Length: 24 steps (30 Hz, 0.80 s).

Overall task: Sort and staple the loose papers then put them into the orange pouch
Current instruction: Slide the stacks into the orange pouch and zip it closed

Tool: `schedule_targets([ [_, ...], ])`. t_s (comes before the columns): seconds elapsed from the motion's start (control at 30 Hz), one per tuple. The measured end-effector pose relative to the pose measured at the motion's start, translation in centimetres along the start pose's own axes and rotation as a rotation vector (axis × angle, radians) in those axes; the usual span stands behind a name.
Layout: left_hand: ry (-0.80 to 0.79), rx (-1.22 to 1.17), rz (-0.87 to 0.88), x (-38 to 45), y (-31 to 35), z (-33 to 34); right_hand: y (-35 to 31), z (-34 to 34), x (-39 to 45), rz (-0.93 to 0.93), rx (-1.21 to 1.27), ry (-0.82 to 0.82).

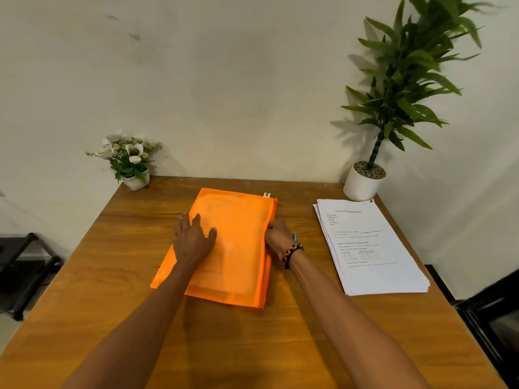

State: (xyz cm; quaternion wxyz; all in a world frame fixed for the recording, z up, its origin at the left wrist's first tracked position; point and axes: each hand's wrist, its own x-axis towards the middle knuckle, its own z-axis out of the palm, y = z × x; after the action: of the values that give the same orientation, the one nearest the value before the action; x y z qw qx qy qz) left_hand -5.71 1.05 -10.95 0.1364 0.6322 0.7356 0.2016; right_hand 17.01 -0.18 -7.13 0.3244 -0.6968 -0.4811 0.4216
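We are pressing our left hand (193, 240), fingers spread flat, on the orange pouch (236, 240) lying mid-table (112, 276), printed sheets showing faintly through it. Our right hand (278, 237) is curling its fingers round the pouch's right edge. A stapled paper stack (370, 248) is lying well apart, beside a potted plant (365, 178).

Orange pouch (238, 242) & papers (370, 248) on table (295, 346)
Pouch lay flat mid-table, sheets faintly visible inside; printed paper stack sat nr right edge, by back-right corner.
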Motion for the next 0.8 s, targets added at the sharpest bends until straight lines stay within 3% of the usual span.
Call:
schedule_targets([
  [0.23, 0.082, 0.043, 0.028, -0.7, 1.2, 0.7, 0.6, -1.5, -0.6, -0.136, -0.122, 0.253],
  [0.4, 0.191, 0.001, 0.211, -1.7, 3.8, 1.5, 1.2, -4.0, -0.8, -0.196, -0.073, 0.394],
  [0.57, 0.179, -0.079, 0.379, -3.1, 8.8, 1.9, 3.2, -9.9, -1.3, -0.18, -0.302, 0.612],
  [0.67, 0.091, -0.217, 0.486, -4.3, 12.7, 2.7, 5.4, -13.3, -0.7, -0.046, -0.598, 0.586],
  [0.8, -0.192, -0.441, 0.511, -6.0, 18.2, 4.2, 7.8, -15.3, -1.0, 0.038, -0.821, 0.391],
])
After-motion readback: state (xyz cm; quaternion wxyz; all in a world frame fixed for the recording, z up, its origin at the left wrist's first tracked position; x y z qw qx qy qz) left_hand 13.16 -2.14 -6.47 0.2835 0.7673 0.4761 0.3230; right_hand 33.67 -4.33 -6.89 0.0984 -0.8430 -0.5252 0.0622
